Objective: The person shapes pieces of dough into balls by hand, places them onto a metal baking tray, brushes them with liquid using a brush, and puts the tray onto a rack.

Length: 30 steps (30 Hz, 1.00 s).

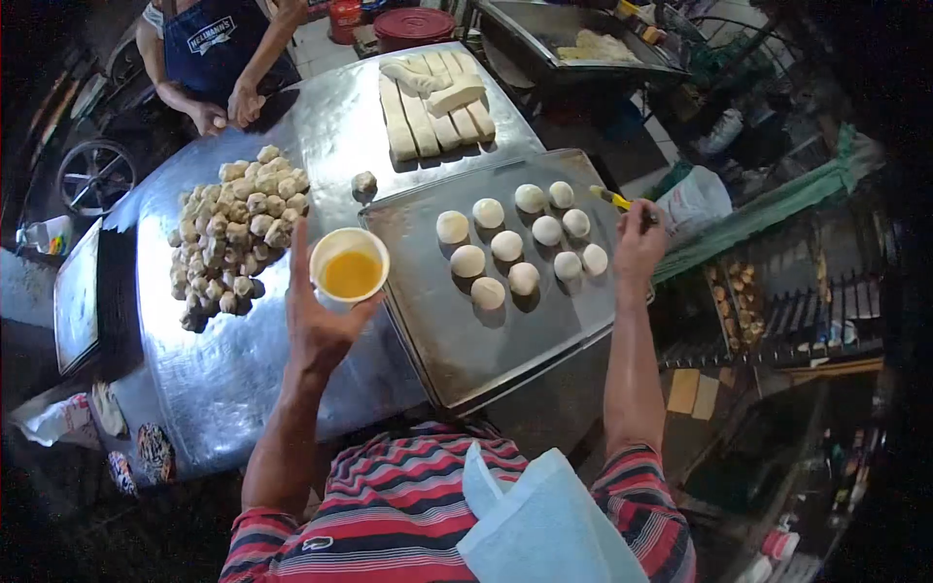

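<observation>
My left hand (316, 328) is wrapped around a white cup (351, 234) with yellow-orange liquid (351, 273) inside, held over the metal table beside the tray. In my right hand (639, 241) is a brush with a yellow handle (612, 198), its bristles hard to make out. That hand hovers over the right edge of a large metal baking tray (457, 364). Several round, pale dough balls (506, 245) sit spaced apart on the tray, mostly toward its far and right parts. Neither the brush nor the cup appears to touch them.
A heap of small dough pieces (228, 228) covers the left of the metal table (233, 389), with one lone piece (363, 182) near the tray. Dough strips (428, 121) lie at the far end. Across the table, another person's hands (228, 112) handle something small. Racks (807, 301) stand right.
</observation>
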Motion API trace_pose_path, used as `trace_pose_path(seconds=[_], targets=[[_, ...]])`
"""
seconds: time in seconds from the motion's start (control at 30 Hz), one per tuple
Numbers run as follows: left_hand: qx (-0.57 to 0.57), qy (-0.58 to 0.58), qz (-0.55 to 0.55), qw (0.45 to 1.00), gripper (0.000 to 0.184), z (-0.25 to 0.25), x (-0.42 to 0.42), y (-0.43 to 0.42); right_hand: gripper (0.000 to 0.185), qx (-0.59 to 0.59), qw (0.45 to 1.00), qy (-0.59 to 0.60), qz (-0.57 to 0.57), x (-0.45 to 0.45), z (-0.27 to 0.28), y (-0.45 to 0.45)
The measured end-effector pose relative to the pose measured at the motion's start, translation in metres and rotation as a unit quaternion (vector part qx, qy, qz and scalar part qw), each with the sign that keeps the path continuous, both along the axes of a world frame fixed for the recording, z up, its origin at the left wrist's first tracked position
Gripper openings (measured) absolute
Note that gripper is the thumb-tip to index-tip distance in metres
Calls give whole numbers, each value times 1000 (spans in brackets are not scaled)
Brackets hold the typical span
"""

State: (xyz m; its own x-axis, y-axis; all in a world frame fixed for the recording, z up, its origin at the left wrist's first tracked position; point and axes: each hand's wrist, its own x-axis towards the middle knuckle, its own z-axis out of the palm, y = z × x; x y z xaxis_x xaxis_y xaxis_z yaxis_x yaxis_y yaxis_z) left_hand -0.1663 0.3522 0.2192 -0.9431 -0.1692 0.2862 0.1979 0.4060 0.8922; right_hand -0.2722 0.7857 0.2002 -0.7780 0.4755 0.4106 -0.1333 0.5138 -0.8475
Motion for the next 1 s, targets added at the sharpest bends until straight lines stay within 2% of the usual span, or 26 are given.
trace_pose_path(seconds=[0.03, 0.07, 0.1, 0.17, 0.27, 0.37, 0.43, 0.47, 0.53, 0.57, 0.63, 0.7, 0.8, 0.87, 0.9, 0.97, 1.0], targets=[[-34, 18, 3, 999, 124, -4, 5, -12, 17, 117, 993, -1, -19, 11, 5, -9], [-68, 37, 7, 997, 124, -7, 8, -21, 16, 135, 988, 48, 54, 24, 3, -28], [-48, 32, 5, 998, 125, -9, 10, -29, 15, 153, 975, 96, 126, 39, -1, -56], [-11, 18, -1, 1000, 125, -9, 15, -45, 15, -23, 973, 5, 229, 81, 8, -109], [16, 9, -13, 1000, 126, -20, 19, -68, 14, -175, 954, -63, 233, 105, 14, -141], [4, 31, -20, 999, 127, -26, 21, -78, 13, -213, 972, -96, 35, 78, 13, -83], [20, 31, -25, 999, 127, -19, 27, -80, 13, -86, 995, -1, -44, 54, -6, -7], [23, 31, -21, 999, 126, -21, 30, -80, 14, 35, 998, 32, -40, 54, -7, -3], [26, 34, -16, 999, 126, -26, 33, -80, 15, 268, 958, 100, -32, 53, 1, -9], [17, 35, -8, 999, 125, -27, 33, -78, 17, 169, 985, -19, 24, 68, -7, -31], [-2, 26, 5, 1000, 125, -29, 41, -71, 15, 161, 965, 46, 203, 106, -9, -90], [4, 13, 31, 999, 123, -27, 46, -58, 14, 43, 966, -41, 250, 150, -1, -124], [-3, 27, 55, 998, 123, -27, 56, -40, 14, -189, 955, -96, 207, 152, 15, -88], [17, 45, 61, 997, 124, -34, 60, -28, 12, -114, 989, -91, 28, 135, 25, -28], [38, 50, 60, 996, 125, -42, 64, -28, 14, -40, 998, -52, -6, 134, 21, -5], [51, 58, 72, 994, 125, -43, 69, -20, 18, 109, 991, 30, -66, 126, 4, 26], [40, 56, 80, 994, 126, -39, 75, -16, 17, 121, 993, 17, 5, 133, -1, 15]])
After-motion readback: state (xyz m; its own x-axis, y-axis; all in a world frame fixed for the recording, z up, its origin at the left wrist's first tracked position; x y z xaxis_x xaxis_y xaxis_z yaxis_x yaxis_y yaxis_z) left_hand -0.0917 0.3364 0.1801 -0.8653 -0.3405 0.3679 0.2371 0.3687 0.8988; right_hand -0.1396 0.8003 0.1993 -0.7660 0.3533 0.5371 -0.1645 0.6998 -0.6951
